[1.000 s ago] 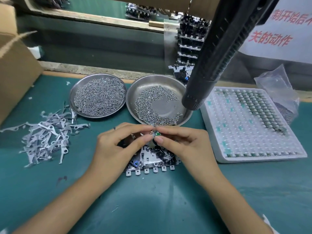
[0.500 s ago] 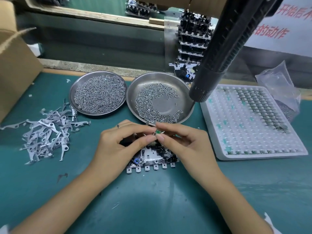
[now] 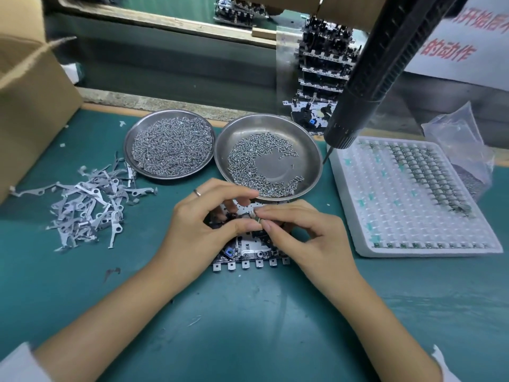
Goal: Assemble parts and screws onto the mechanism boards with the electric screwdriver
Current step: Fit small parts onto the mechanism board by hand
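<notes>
A metal mechanism board lies on the green mat, mostly covered by both hands. My right hand pinches a small metal part between thumb and forefinger, low over the board's middle. My left hand curls over the board's left half, its thumb and fingers touching the same spot; what it holds is hidden. The black electric screwdriver hangs above the right, its bit near the edge of the right dish. Two steel dishes of screws, left and right, stand behind the board.
A heap of flat grey metal levers lies at the left. A white foam tray with small parts sits at the right, a plastic bag behind it. Stacked boards stand at the back; a cardboard box is far left.
Both hands have lowered the small part from above the board down onto it; the pinching fingertips now sit closer to the board's surface. The view has shifted slightly.
</notes>
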### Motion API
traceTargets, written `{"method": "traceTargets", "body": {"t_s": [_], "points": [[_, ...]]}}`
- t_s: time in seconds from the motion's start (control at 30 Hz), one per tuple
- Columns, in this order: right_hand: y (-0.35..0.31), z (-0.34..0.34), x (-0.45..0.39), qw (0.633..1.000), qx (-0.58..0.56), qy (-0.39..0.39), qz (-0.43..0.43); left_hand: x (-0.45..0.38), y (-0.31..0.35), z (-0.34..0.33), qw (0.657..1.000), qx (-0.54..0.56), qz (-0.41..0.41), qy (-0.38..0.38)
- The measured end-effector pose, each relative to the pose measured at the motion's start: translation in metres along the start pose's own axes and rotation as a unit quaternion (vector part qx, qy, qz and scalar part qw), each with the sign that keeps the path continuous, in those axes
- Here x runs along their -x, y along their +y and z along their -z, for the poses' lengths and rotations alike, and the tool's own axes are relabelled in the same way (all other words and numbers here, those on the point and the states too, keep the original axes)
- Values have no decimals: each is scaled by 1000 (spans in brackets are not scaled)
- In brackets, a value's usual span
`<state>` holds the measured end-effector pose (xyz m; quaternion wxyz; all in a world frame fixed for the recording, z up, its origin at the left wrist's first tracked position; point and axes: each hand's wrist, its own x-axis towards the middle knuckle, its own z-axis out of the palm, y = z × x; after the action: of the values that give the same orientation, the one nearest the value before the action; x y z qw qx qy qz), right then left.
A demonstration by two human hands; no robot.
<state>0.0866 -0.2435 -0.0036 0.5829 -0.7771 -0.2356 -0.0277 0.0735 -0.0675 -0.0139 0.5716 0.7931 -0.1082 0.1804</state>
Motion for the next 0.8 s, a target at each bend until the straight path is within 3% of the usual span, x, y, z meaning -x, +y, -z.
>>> {"method": "traceTargets", "body": {"t_s": [0.4,0.67,0.8], "points": [[5,4,9,980,153,-17,126,5,6,17,994,-41,-33,-92],[15,-4,13,952,226,-37,204,17,9,16,999,-14,32,-32],[17,-6,14,944,240,-46,221,19,10,14,998,-47,19,-29]]}}
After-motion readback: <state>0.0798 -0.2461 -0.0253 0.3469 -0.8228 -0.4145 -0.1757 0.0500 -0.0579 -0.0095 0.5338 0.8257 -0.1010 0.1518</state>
